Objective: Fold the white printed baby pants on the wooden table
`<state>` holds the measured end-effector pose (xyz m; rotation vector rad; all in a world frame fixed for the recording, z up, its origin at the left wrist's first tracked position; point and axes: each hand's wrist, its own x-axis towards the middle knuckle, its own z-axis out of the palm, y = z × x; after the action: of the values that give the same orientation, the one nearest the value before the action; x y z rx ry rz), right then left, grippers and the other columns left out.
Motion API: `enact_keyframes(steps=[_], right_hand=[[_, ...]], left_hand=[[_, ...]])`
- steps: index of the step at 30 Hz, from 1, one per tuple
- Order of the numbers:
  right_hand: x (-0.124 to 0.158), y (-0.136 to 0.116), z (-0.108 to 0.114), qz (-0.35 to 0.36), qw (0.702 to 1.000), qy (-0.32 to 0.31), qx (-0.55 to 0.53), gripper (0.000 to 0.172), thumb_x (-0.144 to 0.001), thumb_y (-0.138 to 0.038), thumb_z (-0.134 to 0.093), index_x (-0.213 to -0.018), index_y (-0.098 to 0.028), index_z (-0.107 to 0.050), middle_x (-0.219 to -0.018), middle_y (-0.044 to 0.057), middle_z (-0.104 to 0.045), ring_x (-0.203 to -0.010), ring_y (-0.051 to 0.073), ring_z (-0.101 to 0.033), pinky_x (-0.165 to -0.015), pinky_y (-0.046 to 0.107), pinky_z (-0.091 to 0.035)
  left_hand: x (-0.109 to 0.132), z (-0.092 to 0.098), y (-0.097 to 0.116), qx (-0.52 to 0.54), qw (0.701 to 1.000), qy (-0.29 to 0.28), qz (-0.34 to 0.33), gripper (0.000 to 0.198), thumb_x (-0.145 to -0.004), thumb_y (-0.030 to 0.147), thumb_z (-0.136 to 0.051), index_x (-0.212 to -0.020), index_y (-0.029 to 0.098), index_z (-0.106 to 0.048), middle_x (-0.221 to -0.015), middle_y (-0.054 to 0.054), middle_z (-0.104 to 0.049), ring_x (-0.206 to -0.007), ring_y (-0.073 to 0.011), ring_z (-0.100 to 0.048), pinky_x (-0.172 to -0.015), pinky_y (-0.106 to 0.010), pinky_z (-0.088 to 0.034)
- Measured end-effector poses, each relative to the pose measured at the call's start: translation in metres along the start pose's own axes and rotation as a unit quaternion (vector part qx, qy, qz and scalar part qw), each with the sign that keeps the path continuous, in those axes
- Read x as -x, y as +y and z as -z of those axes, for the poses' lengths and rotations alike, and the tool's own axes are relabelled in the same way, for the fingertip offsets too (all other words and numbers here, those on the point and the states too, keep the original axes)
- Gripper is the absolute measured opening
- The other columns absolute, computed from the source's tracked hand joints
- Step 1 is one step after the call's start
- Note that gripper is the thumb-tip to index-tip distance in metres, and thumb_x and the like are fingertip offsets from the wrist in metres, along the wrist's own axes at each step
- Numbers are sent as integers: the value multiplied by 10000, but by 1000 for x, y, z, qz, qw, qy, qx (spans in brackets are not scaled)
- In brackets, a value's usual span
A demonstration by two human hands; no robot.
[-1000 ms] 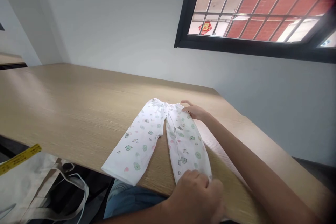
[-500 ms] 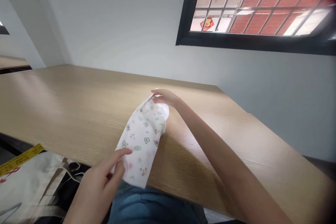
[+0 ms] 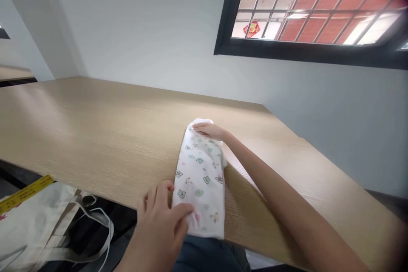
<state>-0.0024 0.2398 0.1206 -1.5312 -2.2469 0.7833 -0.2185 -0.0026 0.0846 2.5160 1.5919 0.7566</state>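
Note:
A folded white cloth (image 3: 199, 178) printed with small green, pink and yellow figures lies lengthwise on the table, its near end at the front edge. My left hand (image 3: 159, 214) is at its lower left side, fingers bent and apart; the thumb reaches over the fabric while the other fingers stay by the left edge. Near the far end, my right hand (image 3: 210, 130) rests flat on the cloth with fingers stretched out.
The wooden table (image 3: 111, 144) runs back to a pale wall with a barred window (image 3: 302, 8). A cream cloth bag (image 3: 35, 221) with straps and a yellow strip (image 3: 25, 194) are at the lower left, below the table's edge. Blue clothing (image 3: 204, 255) shows below the cloth.
The cloth has swung round to the right and now lies straighter and flatter. Both hands have shifted right, and the right hand has come down from the lifted far end onto the fabric.

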Motion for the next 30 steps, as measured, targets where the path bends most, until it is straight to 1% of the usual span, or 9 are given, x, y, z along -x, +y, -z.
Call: enact_keyframes(steps=[4, 8, 12, 14, 17, 20, 22, 26, 30], right_hand=[[35, -4, 10, 4, 999, -33, -14, 392, -871, -328, -436, -1221, -178, -525, -1237, 83, -524, -1044, 235, -528, -855, 335, -466], [81, -33, -4, 52, 995, -81, -6, 421, -919, -361, -330, -1266, -174, -477, -1356, 45, -410, -1239, 224, -358, -1049, 370, -290], [105, -44, -31, 155, 970, -170, 78, 503, -946, -424, -167, -1349, -198, -363, -1410, 36, -322, -1305, 253, -234, -1080, 465, -184], [94, -34, -40, 177, 959, -151, 158, 492, -951, -407, -138, -1387, -226, -280, -1442, 12, -247, -1326, 260, -163, -1073, 507, -147], [56, -9, -38, 133, 946, -54, 290, 485, -948, -369, -204, -1401, -198, -238, -1457, 28, -199, -1331, 266, -133, -1072, 491, -135], [14, 12, -27, 65, 943, 37, 325, 534, -938, -359, -233, -1404, -99, -207, -1466, 101, -140, -1334, 308, -22, -1068, 507, -64], [-4, 19, -20, 35, 943, 69, 324, 559, -934, -360, -217, -1407, -67, -172, -1467, 121, -116, -1332, 318, 14, -1063, 518, -34], [-16, 22, -16, 11, 944, 88, 318, 591, -924, -396, -199, -1412, -67, -145, -1469, 118, -106, -1334, 310, -14, -1071, 491, -64], [8, 15, -20, 49, 949, 46, 307, 602, -923, -413, -211, -1406, -58, -158, -1462, 154, -114, -1330, 315, -79, -1062, 478, -147]], left_hand=[[-35, -2, 23, 22, 999, -41, -2, 278, -845, 168, -395, -791, 229, -661, -1050, -65, -524, -1036, -238, -468, -856, -459, -389], [-81, -13, 39, -9, 996, -78, -49, 316, -884, 190, -359, -1117, 120, -560, -1215, -143, -495, -1181, -267, -397, -944, -460, -362], [-82, -30, 52, -25, 989, -104, -98, 449, -883, 266, -394, -1285, 66, -412, -1287, -193, -450, -1225, -312, -366, -973, -511, -330], [-64, -39, 54, -27, 990, -71, -116, 477, -900, 315, -363, -1297, 54, -396, -1317, -186, -427, -1241, -307, -354, -997, -514, -307], [-30, -48, 48, -32, 983, -1, -179, 501, -913, 387, -322, -1296, 75, -404, -1348, -126, -410, -1251, -271, -358, -1004, -459, -335], [-4, -50, 34, -67, 954, 82, -282, 560, -900, 494, -318, -1261, 86, -449, -1313, -85, -463, -1209, -235, -420, -967, -370, -391], [3, -44, 23, -101, 932, 108, -330, 478, -916, 434, -339, -1250, 116, -466, -1288, -42, -496, -1171, -196, -463, -941, -306, -411], [-1, -24, 6, -99, 916, 84, -379, 333, -938, 223, -341, -1239, 216, -484, -1250, 32, -533, -1124, -129, -505, -959, -261, -401], [-10, -7, -4, -42, 920, 38, -387, 331, -948, 205, -314, -1207, 267, -510, -1199, 47, -572, -1110, -100, -516, -986, -261, -395]])
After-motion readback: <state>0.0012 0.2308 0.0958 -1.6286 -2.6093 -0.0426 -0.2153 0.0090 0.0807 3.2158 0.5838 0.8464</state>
